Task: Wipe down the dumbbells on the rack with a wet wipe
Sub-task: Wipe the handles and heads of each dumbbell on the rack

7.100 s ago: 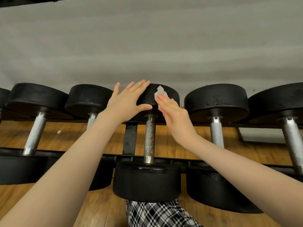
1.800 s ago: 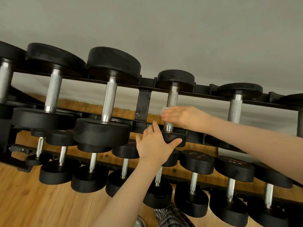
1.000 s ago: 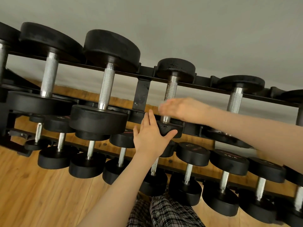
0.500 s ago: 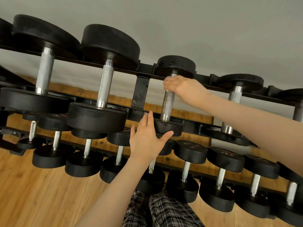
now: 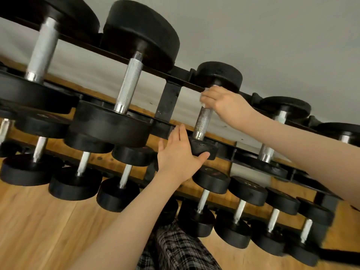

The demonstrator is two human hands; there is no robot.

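Rack point(image 5: 169, 103): black metal, two tiers, holding round black dumbbells from left edge to right edge.
Left hand point(image 5: 178, 155): lower centre, fingers straight, thumb under the near head, pressing it.
Dumbbell point(image 5: 203, 121): centre of frame, knurled steel handle, long axis running from near to the wall.
Right hand point(image 5: 224, 103): upper centre, grasped the handle top.
Wet wipe point(image 5: 204, 104): white, only edges visible under those fingers.

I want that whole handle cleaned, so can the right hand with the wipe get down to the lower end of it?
Probably yes: the right hand grips the handle's top, the knurled stretch below is bare, and the left hand sits on the near head.
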